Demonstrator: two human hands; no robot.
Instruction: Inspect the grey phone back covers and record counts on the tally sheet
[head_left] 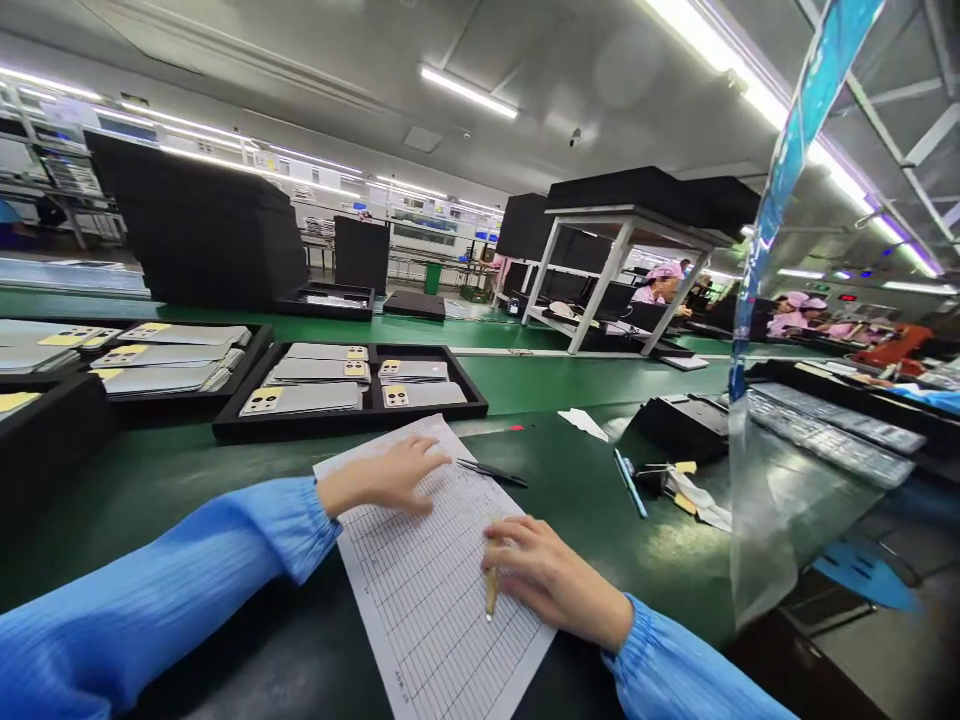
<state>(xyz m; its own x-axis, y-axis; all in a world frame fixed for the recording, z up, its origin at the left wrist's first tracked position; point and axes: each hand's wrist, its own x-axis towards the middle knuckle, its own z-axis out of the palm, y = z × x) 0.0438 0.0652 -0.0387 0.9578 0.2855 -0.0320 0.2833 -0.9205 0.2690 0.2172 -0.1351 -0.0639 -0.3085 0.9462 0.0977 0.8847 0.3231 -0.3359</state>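
Note:
A ruled paper form [439,580] lies on the green table in front of me. My left hand [390,475] rests flat on its upper left part, fingers stretched out. My right hand [551,580] is closed round a yellowish pen [491,592], whose tip touches the form near its right side. Both arms wear blue sleeves. Black tweezers [491,471] lie just beyond the form's top right edge.
Black trays [352,420] with grey phone back covers stand beyond the form, more trays [172,360] at left. A blue pen [630,485], small parts and a black box [679,425] lie at right. A clear plastic sheet [772,500] hangs there. Other people in pink caps work far right.

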